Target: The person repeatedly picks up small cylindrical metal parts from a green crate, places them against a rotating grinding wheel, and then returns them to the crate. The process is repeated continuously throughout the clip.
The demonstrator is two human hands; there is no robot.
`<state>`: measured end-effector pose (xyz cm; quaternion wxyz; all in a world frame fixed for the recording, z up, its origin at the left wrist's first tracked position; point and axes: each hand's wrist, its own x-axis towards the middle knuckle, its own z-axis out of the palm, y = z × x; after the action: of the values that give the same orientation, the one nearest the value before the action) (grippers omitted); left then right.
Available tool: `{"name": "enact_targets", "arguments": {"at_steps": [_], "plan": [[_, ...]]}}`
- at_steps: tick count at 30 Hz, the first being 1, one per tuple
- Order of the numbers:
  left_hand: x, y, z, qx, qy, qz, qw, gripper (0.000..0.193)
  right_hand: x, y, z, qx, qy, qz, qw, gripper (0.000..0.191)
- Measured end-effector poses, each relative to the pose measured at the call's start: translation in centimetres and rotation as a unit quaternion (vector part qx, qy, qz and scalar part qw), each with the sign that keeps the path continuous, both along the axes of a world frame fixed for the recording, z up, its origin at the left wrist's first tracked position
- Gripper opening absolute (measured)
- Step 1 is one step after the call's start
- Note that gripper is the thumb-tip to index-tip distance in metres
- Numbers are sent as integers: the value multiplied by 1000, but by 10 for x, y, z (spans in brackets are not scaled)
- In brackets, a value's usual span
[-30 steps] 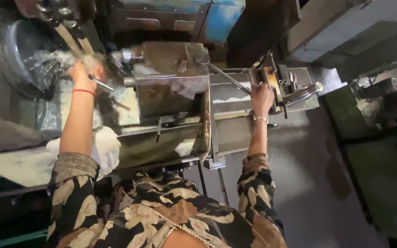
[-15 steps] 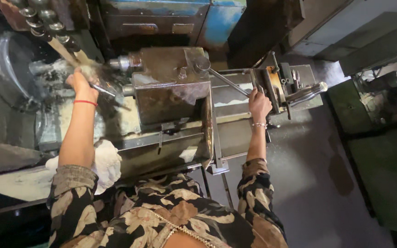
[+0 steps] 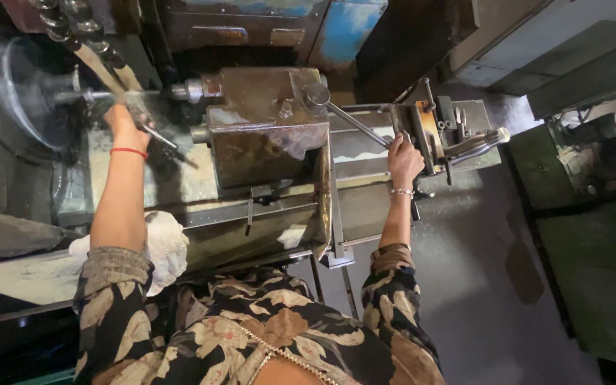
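Note:
I stand at a lathe. My left hand [image 3: 124, 122], with a red band at the wrist, is closed on a thin metal tool [image 3: 160, 137] just below the slim workpiece rod [image 3: 112, 94] that sticks out of the blurred round chuck [image 3: 19, 96]. A flexible coolant hose [image 3: 83, 36] hangs above that hand. My right hand [image 3: 403, 158], wearing a bracelet, grips the handwheel [image 3: 422, 132] at the right end of the bed. Between my hands sits the brown metal tailstock block [image 3: 269, 125] with a long lever [image 3: 356, 123].
A white cloth [image 3: 167, 244] lies on the front ledge by my left elbow. A shiny cylindrical handle [image 3: 476, 145] juts right past the handwheel. A green machine [image 3: 586, 214] stands to the right across the grey floor [image 3: 479, 285].
Both hands keep their grips in the same places. Only the view has shifted slightly.

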<state>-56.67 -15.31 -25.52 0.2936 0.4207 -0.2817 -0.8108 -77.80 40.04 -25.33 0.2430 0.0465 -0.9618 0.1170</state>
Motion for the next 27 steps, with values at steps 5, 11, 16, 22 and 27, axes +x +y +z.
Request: {"name": "enact_targets", "arguments": {"at_steps": [5,11,16,22,27], "plan": [[6,-6,1,46,21,-13,999,10,-3,0,1,10,-5,2,1000,55],[12,-10,3,35,78,-19,996,12,15,-2,-8,32,-9,-41,999,60],[13,-8,5,12,105,-42,994,19,9,0,-5,26,8,-36,999,57],[5,-4,8,-27,75,-79,994,17,-14,-4,6,17,41,-12,999,57],[-6,3,19,-37,214,-40,975,28,-12,-8,2,33,49,-40,997,58]]}}
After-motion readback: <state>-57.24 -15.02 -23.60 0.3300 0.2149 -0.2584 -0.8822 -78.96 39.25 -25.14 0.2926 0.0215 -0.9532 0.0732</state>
